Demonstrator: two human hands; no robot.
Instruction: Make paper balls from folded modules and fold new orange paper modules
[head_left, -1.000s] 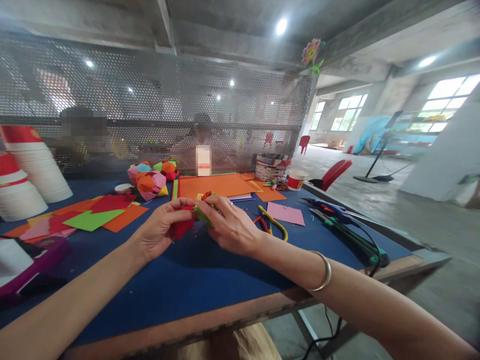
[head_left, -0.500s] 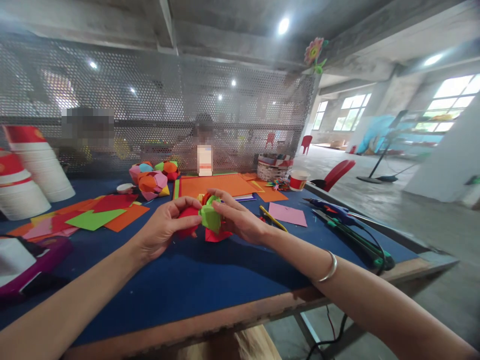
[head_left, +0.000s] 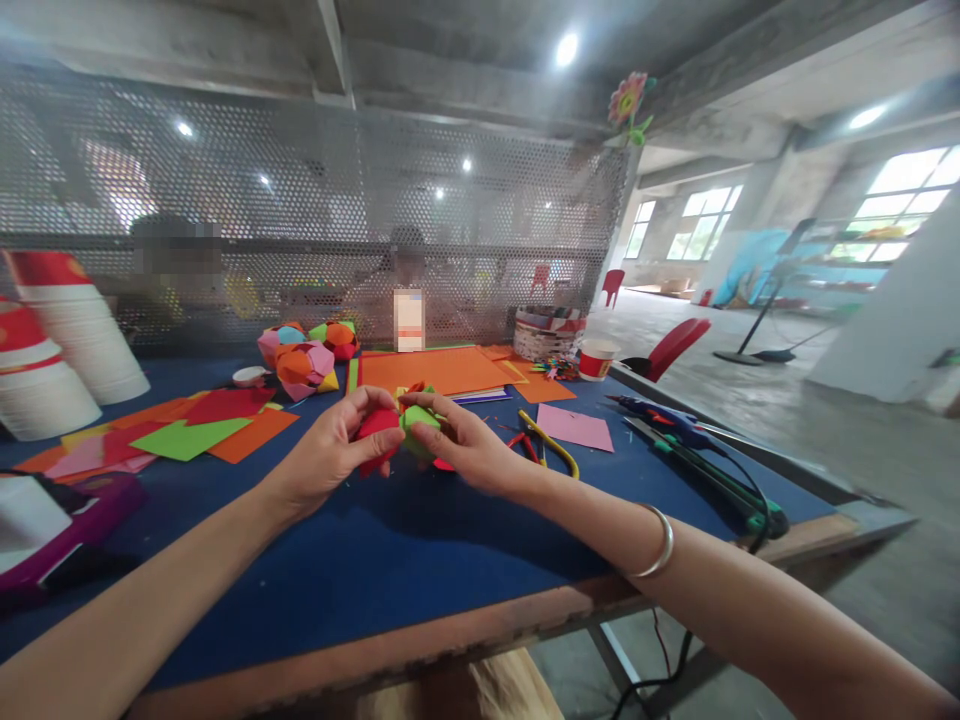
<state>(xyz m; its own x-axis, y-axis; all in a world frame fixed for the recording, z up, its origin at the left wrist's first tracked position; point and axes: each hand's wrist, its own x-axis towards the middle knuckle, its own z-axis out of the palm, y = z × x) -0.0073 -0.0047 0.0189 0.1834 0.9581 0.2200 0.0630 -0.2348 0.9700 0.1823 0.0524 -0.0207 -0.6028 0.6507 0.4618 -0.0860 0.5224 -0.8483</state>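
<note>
Both hands meet over the blue table (head_left: pixel 390 560) on a small folded paper piece (head_left: pixel 405 428) made of red, green and orange parts. My left hand (head_left: pixel 330 450) pinches its red side with thumb and fingers closed. My right hand (head_left: pixel 465 445) grips the green side, fingers curled round it. A silver bangle (head_left: pixel 654 545) sits on my right wrist. Yellow-handled scissors (head_left: pixel 547 448) lie just right of my right hand.
Coloured paper sheets (head_left: pixel 187 425) lie at the left, an orange stack (head_left: pixel 431 368) behind the hands, a pink sheet (head_left: pixel 576 428) to the right. Paper balls (head_left: pixel 304 355), stacked cups (head_left: pixel 52 340), a glue gun (head_left: pixel 667 418) with cable, a basket (head_left: pixel 546 335) and a mesh screen (head_left: pixel 315 210) surround the work spot.
The paper piece was lifted and turned between the hands half a second ago; now the hands are closed tighter round it and it sits slightly lower.
</note>
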